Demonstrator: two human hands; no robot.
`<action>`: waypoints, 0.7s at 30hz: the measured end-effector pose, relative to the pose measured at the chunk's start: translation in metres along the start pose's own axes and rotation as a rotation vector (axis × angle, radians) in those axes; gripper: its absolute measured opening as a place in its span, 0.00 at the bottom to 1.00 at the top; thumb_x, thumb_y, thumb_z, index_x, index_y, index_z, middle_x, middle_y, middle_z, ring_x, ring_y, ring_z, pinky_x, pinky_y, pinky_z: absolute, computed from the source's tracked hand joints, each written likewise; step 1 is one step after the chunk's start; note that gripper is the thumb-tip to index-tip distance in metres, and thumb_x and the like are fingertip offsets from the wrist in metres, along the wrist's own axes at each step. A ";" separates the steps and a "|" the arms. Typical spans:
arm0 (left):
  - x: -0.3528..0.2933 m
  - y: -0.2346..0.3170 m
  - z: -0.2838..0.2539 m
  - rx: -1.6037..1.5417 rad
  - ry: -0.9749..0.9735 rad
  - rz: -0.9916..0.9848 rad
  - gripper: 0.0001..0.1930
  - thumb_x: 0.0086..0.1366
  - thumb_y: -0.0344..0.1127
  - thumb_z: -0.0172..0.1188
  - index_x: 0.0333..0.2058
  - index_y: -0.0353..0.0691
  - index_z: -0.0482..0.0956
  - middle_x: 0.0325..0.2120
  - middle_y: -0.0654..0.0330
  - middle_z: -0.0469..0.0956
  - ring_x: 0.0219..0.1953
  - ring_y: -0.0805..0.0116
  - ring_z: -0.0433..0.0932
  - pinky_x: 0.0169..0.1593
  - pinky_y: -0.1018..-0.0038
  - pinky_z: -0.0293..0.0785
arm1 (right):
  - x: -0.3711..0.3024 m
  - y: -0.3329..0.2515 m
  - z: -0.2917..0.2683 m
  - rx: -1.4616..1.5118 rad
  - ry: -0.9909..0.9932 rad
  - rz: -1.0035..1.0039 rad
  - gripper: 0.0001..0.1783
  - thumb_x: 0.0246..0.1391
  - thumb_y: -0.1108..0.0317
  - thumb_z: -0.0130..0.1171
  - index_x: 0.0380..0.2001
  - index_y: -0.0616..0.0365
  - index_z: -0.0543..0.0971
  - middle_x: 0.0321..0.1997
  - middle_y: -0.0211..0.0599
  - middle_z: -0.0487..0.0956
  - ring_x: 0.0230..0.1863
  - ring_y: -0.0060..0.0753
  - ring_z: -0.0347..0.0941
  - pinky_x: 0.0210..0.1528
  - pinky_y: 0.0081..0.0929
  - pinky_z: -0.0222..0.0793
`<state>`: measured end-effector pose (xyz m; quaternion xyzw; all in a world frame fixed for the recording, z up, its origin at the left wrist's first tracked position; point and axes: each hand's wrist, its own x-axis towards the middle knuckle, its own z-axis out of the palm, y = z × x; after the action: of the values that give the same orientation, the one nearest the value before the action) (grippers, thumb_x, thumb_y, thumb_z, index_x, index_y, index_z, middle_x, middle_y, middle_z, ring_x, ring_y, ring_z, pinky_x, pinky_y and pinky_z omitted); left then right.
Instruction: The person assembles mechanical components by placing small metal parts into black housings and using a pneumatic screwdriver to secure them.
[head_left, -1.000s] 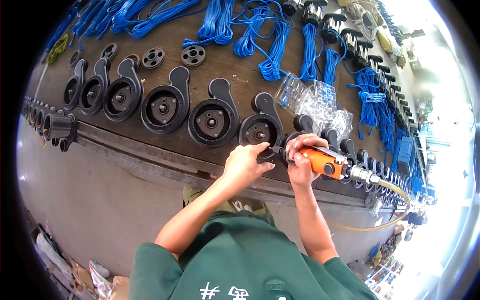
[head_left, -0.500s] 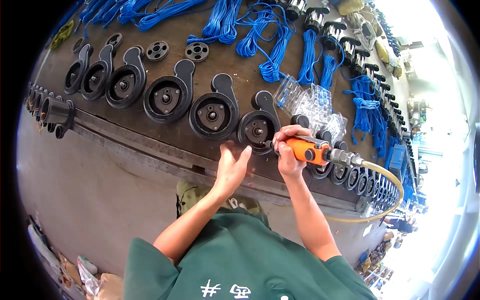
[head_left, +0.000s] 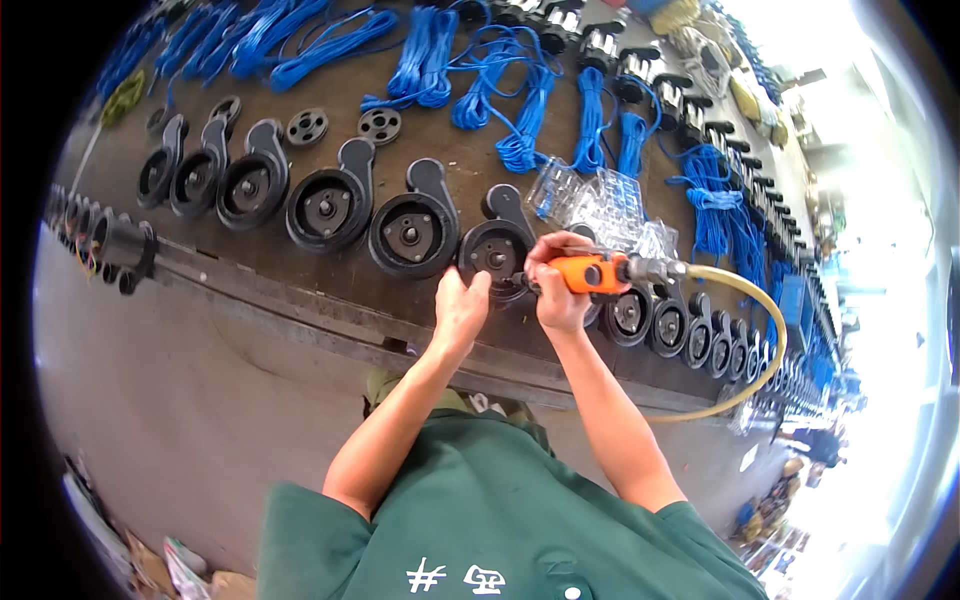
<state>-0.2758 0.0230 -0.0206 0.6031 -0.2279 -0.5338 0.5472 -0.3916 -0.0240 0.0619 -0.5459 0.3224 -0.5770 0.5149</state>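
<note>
**Pneumatic screwdriver (head_left: 592,274) levelled at a round black housing (head_left: 497,258)**

Head view: the right hand (head_left: 557,288) is wrapped around the orange pneumatic screwdriver, its nose pointing left at the housing's lower right side. The left hand (head_left: 461,308) is at the housing's lower left rim, thumb and fingers slightly apart; whether they pinch it cannot be told. The housing sits near the front edge of the desk (head_left: 455,150), in a row.
</note>
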 end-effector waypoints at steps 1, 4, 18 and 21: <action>0.001 -0.003 0.001 -0.053 -0.028 -0.012 0.13 0.68 0.32 0.56 0.47 0.30 0.75 0.40 0.56 0.80 0.37 0.67 0.81 0.39 0.69 0.82 | 0.001 -0.002 -0.002 -0.009 -0.007 0.001 0.17 0.52 0.81 0.54 0.47 0.63 0.72 0.37 0.38 0.77 0.33 0.24 0.74 0.37 0.22 0.72; -0.020 0.026 0.006 -0.332 -0.061 -0.128 0.15 0.71 0.35 0.56 0.52 0.37 0.68 0.42 0.55 0.79 0.39 0.65 0.82 0.40 0.66 0.84 | 0.006 -0.019 -0.008 0.086 0.030 0.014 0.18 0.51 0.82 0.60 0.46 0.65 0.74 0.39 0.37 0.79 0.38 0.22 0.77 0.41 0.20 0.74; -0.038 0.076 0.101 1.287 -0.414 0.972 0.15 0.57 0.30 0.64 0.44 0.37 0.83 0.57 0.42 0.69 0.60 0.41 0.65 0.61 0.52 0.66 | -0.060 -0.141 -0.168 0.147 0.301 -0.308 0.19 0.48 0.83 0.51 0.46 0.64 0.70 0.40 0.46 0.77 0.28 0.24 0.72 0.32 0.23 0.72; -0.028 0.071 0.101 1.481 -0.434 0.979 0.15 0.56 0.28 0.62 0.43 0.36 0.82 0.61 0.40 0.66 0.63 0.39 0.61 0.62 0.50 0.64 | -0.069 -0.137 -0.183 0.153 0.307 -0.270 0.19 0.49 0.83 0.51 0.47 0.64 0.70 0.40 0.44 0.77 0.29 0.24 0.72 0.34 0.22 0.72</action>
<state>-0.3529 -0.0161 0.0713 0.5223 -0.8405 -0.0609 0.1306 -0.6093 0.0422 0.1340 -0.4493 0.2761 -0.7398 0.4178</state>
